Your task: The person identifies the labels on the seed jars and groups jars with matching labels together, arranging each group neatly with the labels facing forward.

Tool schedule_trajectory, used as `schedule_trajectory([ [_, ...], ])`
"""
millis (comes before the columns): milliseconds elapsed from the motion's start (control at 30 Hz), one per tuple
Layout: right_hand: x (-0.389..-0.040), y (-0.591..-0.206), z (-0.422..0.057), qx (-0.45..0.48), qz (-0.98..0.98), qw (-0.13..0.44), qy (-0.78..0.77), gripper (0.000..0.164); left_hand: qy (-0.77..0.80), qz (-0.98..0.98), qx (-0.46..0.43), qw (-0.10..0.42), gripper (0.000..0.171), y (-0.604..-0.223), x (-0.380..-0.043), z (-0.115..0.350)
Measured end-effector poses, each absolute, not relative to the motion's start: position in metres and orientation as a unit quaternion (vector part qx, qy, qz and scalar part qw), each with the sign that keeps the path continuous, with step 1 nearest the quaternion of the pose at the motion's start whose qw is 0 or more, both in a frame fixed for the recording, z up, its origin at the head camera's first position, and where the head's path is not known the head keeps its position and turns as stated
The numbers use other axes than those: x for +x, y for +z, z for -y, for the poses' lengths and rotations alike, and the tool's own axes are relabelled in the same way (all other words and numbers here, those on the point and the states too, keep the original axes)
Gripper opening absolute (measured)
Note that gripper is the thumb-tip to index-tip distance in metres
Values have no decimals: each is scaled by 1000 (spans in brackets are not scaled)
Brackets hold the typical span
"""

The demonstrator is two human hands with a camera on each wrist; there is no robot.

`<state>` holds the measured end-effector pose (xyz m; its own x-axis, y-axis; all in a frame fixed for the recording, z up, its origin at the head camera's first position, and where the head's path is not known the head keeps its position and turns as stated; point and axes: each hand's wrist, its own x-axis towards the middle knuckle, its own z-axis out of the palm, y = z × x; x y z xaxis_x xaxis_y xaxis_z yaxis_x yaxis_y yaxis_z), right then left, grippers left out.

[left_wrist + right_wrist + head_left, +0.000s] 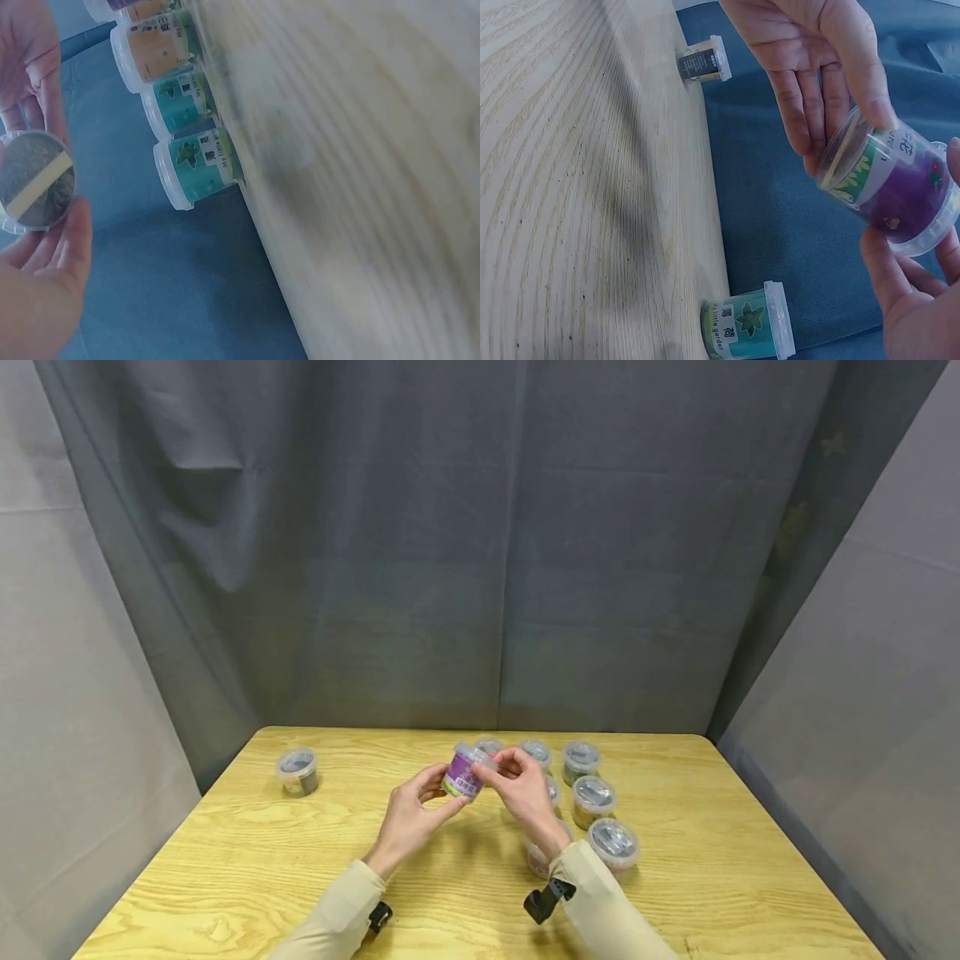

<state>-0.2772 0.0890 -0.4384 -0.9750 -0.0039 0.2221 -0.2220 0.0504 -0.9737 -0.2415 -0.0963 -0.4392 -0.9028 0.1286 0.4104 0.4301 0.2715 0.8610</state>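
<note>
Tilted above the middle of the table is a clear plastic tub with a purple label, its translucent lid toward the right. My left hand grips the lower part of the tub, thumb on one side and fingers on the other. At the lid end, my right hand pinches the rim with thumb and fingers. Dark contents and a pale strip show through the tub's clear base in the left wrist view. The right wrist view shows the purple label side-on, between both hands.
Several lidded tubs stand grouped on the right of the table, among them one at the front and one at the back; my right arm partly covers others. A single tub stands at the left. A dark curtain hangs behind the wooden table.
</note>
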Motion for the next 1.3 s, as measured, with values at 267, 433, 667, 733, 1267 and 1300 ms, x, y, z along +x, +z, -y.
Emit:
schedule_trajectory([
  [267, -276, -438, -91, 80, 717, 70, 688, 33, -576, 789, -172, 127, 58, -460, -259, 98],
  [433, -277, -437, -92, 80, 727, 60, 679, 34, -555, 799, -185, 141, 60, -469, -264, 100],
  [667, -279, -436, -105, 105, 791, 51, 600, 35, -547, 800, -211, 125, 54, -465, -268, 102],
  [733, -278, -437, -107, 110, 810, 51, 573, 35, -543, 800, -221, 123, 53, -464, -269, 101],
  [1267, -271, -447, -120, 200, 865, 60, 456, 34, -495, 814, -302, 29, 24, -463, -276, 104],
  [1300, -271, -447, -122, 211, 865, 55, 452, 32, -491, 816, -305, 22, 23, -464, -277, 105],
])
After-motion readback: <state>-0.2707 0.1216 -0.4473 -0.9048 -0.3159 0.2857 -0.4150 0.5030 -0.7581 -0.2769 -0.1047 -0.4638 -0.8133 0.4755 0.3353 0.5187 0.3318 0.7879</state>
